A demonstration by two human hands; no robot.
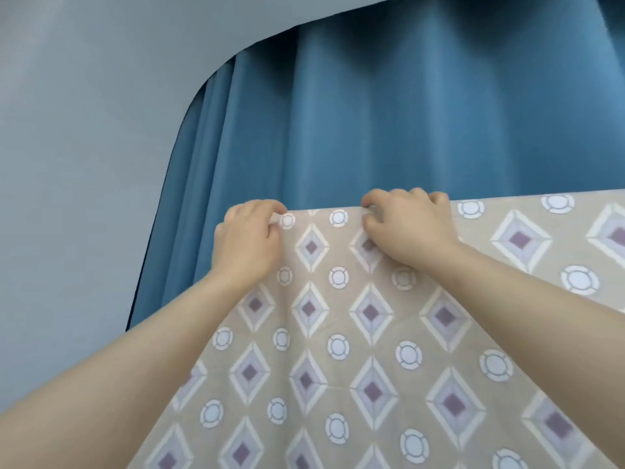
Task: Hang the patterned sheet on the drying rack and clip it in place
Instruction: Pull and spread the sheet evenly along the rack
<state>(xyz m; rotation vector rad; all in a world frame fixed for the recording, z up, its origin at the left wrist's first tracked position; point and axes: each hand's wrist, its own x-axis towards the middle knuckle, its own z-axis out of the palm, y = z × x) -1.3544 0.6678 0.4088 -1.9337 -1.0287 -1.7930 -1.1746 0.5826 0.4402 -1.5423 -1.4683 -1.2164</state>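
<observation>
Head view: the sheet [372, 333] hangs from a straight top fold in front of the blue curtain [372, 113], presumably over a rack bar, which is hidden. Left hand [248, 238] pinches the fold at the sheet's left corner; right hand [406, 225] pinches it just beside, likely to hold it for clipping. Both arms reach upward. No clip visible.

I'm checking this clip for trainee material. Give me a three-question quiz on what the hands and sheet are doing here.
1. True or false: both hands pinch the top edge of the patterned sheet.
2. What hangs behind the sheet? A) blue curtain B) mirror C) shelf
3. Is any clip visible on the sheet?

Key:
1. True: left hand and right hand grip the top edge.
2. A, the blue curtain.
3. No, none visible.
</observation>
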